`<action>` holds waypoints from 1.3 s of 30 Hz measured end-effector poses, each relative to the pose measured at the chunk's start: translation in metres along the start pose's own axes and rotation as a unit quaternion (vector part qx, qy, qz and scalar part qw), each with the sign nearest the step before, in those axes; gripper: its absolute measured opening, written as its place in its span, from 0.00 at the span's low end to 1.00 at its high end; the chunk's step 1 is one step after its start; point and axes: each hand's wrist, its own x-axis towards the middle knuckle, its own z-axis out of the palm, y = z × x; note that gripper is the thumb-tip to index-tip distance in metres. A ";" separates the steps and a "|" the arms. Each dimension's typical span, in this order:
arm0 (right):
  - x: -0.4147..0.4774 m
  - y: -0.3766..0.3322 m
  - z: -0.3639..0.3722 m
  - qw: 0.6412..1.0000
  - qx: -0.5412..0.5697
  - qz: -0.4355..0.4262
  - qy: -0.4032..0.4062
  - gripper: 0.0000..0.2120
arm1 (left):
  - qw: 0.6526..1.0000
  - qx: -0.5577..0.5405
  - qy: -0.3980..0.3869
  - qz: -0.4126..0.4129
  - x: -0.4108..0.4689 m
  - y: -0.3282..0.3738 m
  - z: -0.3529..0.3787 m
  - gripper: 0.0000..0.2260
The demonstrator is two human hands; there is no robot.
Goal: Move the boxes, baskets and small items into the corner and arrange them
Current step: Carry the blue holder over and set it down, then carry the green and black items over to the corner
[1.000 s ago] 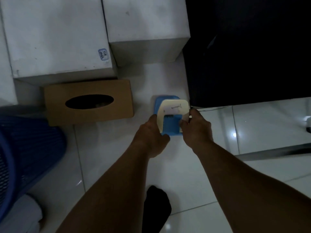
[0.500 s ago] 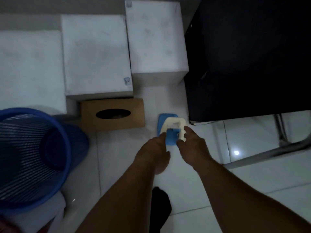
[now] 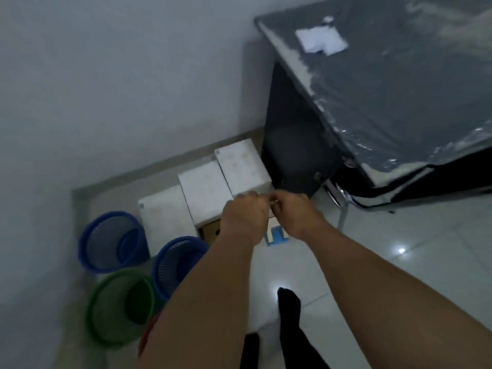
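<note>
Both my hands hover close together above the floor with fingers curled and nothing visible in them: my left hand (image 3: 245,217) and my right hand (image 3: 292,213). Just below them a small blue and cream item (image 3: 277,235) lies on the tiles. Beside it, a brown tissue box (image 3: 210,231) peeks out from under my left hand. Three white boxes (image 3: 239,166) (image 3: 205,190) (image 3: 162,211) stand in a row along the wall. Two blue baskets (image 3: 111,241) (image 3: 178,262) and a green basket (image 3: 119,304) stand in the corner on the left.
A dark desk (image 3: 372,89) wrapped in plastic film fills the right side, with a metal leg (image 3: 343,214) close to my right hand. A red rim (image 3: 147,334) shows beneath my left forearm. My foot in a black sock (image 3: 288,302) stands on the white tiles.
Both hands have let go of the blue and cream item and lifted away from it. The view has pulled up and back, so the corner, the baskets and the desk top are now visible.
</note>
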 end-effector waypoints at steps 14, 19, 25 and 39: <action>-0.246 0.129 -0.159 0.968 0.026 0.169 0.183 0.11 | 0.969 0.014 0.011 0.247 -0.067 0.257 -0.083 0.08; -0.406 0.247 -0.186 0.899 0.081 0.326 0.280 0.10 | 0.904 0.023 -0.041 0.425 -0.116 0.434 -0.035 0.09; -0.615 0.376 -0.180 0.795 0.130 0.485 0.340 0.13 | 0.795 0.020 -0.098 0.599 -0.249 0.649 0.046 0.11; -0.740 0.599 -0.198 0.767 0.215 0.549 0.255 0.14 | 0.753 0.092 -0.138 0.636 -0.275 0.895 0.174 0.13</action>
